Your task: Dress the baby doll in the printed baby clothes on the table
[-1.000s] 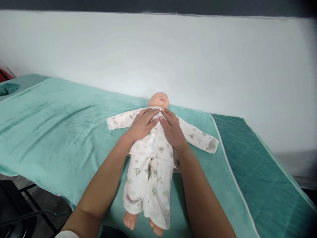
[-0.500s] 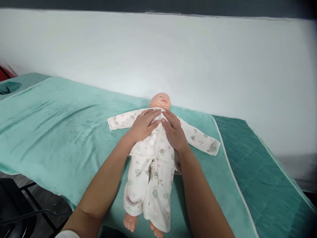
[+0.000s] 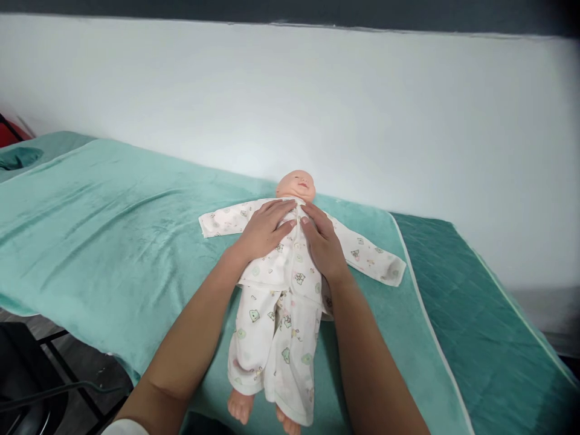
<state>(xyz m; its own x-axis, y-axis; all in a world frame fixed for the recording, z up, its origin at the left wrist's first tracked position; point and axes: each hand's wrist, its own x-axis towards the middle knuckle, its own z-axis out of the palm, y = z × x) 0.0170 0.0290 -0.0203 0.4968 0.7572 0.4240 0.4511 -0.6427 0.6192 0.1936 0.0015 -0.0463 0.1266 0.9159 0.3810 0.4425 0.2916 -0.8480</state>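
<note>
A baby doll (image 3: 295, 185) lies on its back, head away from me, dressed in a white pyjama top (image 3: 296, 266) and matching trousers (image 3: 256, 338) with small green animal prints. My left hand (image 3: 267, 229) rests flat on the left side of its chest, fingers stretched out. On the right side of the chest lies my right hand (image 3: 324, 241), also flat with its fingers extended. The two hands are close together near the collar, with a strip of the top showing between them. Both sleeves spread outward, and the doll's bare feet show at the trouser hems.
A light green blanket (image 3: 113, 241) with a white edge lies under the doll. To the right is a darker green quilted cover (image 3: 480, 302). A white wall (image 3: 317, 103) stands behind. At the lower left are a black chair (image 3: 27, 380) and a dark cable (image 3: 77, 386).
The whole view has shifted very slightly, so the doll and hands appear a little further right. Both hands stay flat on the doll's chest.
</note>
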